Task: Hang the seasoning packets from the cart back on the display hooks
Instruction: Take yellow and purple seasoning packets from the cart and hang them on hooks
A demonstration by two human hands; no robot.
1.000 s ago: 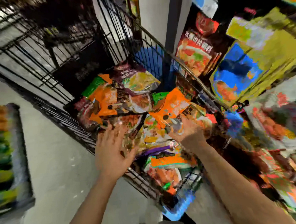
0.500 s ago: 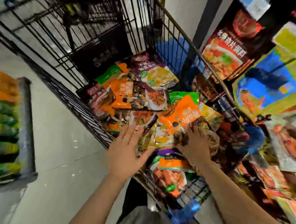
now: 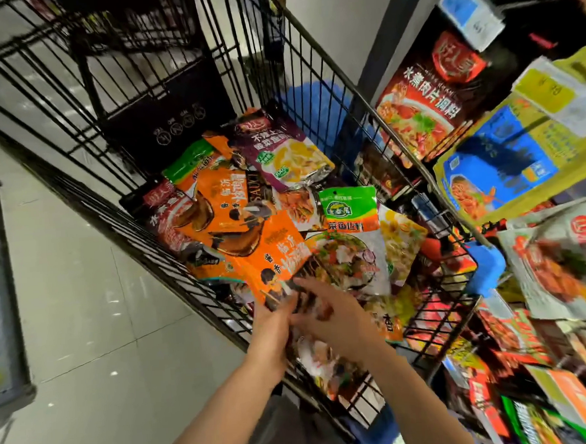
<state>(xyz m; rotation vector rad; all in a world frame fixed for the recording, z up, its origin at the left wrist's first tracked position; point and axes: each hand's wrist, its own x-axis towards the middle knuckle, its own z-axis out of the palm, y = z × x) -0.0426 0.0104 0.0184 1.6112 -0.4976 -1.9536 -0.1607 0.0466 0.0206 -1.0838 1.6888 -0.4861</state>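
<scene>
Two bare hands meet over the near end of a black wire cart [image 3: 314, 83] heaped with seasoning packets. The left hand [image 3: 269, 329] grips the lower edge of an orange packet [image 3: 269, 257], fingers curled under it and thumb against its face — the packet is tilted up off the pile, its top leaning toward the far end of the cart. The right hand [image 3: 338, 317] lies just beside the left, fingers stretched toward the same lower corner of the orange packet; whether they pinch it or only touch it I cannot tell, since the fingertips blur into the packets beneath.

Behind the lifted packet lie a second orange packet [image 3: 221, 198], a purple packet [image 3: 280, 147] and a green-topped packet [image 3: 349, 208], overlapping one another. To the right of the cart, a red-and-black packet [image 3: 431, 100] and a blue-and-yellow packet [image 3: 500, 164] hang on the display [image 3: 560, 246], with more packets below them, blurred. Pale floor tiles [image 3: 84, 303] show on the left.
</scene>
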